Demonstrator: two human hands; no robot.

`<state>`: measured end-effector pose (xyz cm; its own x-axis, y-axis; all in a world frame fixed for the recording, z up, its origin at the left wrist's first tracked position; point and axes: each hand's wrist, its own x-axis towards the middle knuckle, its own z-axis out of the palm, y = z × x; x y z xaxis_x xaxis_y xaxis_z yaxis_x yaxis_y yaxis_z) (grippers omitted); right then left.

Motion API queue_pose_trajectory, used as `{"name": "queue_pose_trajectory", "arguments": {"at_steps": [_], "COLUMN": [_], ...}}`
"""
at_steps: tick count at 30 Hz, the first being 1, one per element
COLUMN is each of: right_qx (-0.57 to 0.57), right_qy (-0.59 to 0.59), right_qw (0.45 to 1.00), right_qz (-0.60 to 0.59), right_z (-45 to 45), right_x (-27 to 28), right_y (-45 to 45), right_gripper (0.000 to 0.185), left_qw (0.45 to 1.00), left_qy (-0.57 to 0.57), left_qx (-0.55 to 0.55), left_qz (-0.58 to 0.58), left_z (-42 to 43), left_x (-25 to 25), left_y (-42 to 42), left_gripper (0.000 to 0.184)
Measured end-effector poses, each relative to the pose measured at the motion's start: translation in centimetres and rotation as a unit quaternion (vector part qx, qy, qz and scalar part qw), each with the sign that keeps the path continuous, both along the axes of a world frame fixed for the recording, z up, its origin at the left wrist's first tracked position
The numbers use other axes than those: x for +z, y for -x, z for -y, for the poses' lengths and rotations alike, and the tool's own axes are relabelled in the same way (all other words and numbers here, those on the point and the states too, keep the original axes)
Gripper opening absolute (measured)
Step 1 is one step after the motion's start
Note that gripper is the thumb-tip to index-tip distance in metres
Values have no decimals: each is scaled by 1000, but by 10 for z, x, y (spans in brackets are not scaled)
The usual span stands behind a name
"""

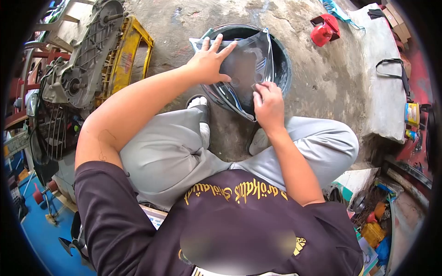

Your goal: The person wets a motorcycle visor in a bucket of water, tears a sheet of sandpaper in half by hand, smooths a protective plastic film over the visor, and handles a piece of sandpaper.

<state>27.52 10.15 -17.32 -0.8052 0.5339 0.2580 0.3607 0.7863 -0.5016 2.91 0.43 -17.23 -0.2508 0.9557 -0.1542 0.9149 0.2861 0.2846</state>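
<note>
A glossy dark panel with pale edges [246, 57] rests across the rim of a round dark basin [286, 64] on the floor. My left hand [212, 60] lies spread on the panel's upper left part, its fingers apart. Near the panel's lower right edge, my right hand [269, 103] is closed, with thumb and fingers pinched at the surface. Something small may be between those fingertips, but it is too hidden to name.
At the left, a large metal engine casing [94, 55] leans beside a yellow crate [131, 57]. A red object [325, 30] sits on the concrete floor at the upper right. A pale ledge [384, 92] runs along the right, with cluttered parts [373, 225] below it.
</note>
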Motion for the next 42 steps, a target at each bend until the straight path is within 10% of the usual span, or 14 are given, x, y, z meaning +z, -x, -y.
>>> {"name": "queue_pose_trajectory", "arguments": {"at_steps": [42], "right_qx": [42], "right_qy": [-7], "right_qw": [999], "right_qz": [7], "right_z": [39], "right_x": [3], "right_y": [-20], "right_gripper": [27], "left_qw": [999], "left_qy": [37], "left_qx": [-6], "left_qz": [25], "left_z": [-3], "left_x": [12], "left_y": [3], "left_gripper": [116]}}
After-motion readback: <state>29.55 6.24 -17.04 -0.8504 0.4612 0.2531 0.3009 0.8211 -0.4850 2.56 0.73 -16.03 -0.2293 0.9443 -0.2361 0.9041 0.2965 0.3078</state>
